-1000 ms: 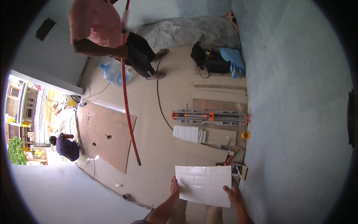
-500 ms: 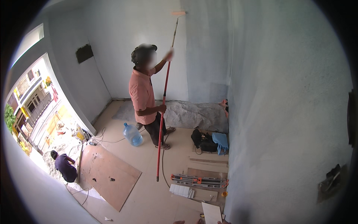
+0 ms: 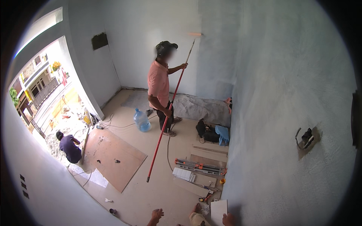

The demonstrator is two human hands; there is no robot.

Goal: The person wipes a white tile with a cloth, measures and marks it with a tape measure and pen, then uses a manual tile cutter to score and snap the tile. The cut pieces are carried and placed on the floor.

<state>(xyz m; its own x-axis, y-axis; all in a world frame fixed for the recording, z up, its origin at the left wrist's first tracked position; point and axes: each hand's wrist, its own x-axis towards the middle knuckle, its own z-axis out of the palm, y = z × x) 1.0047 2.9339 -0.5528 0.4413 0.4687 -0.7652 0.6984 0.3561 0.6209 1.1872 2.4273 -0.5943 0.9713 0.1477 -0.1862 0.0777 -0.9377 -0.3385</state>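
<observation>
Near the lower edge, a white tile (image 3: 219,208) stands beside the right wall, with my right hand (image 3: 228,219) gripping it. My left hand (image 3: 157,214) is away from the tile, fingers apart, holding nothing. My bare foot (image 3: 195,207) shows between my hands. Small tools (image 3: 203,199) lie on the floor just beyond it, near a stack of white tiles (image 3: 182,173) and an orange and grey tile cutter (image 3: 200,166).
A co-worker in pink (image 3: 157,79) holds a long red roller pole at the back wall. Another crouches (image 3: 70,148) at the doorway by a large board (image 3: 113,162). A water jug (image 3: 142,121), cables and bags (image 3: 211,134) are on the floor. Wires poke from the right wall (image 3: 305,140).
The view has tilted up from the tile to the room and far wall. My left hand has let go of the tile and moved left; the tile is now lower, beside the right wall.
</observation>
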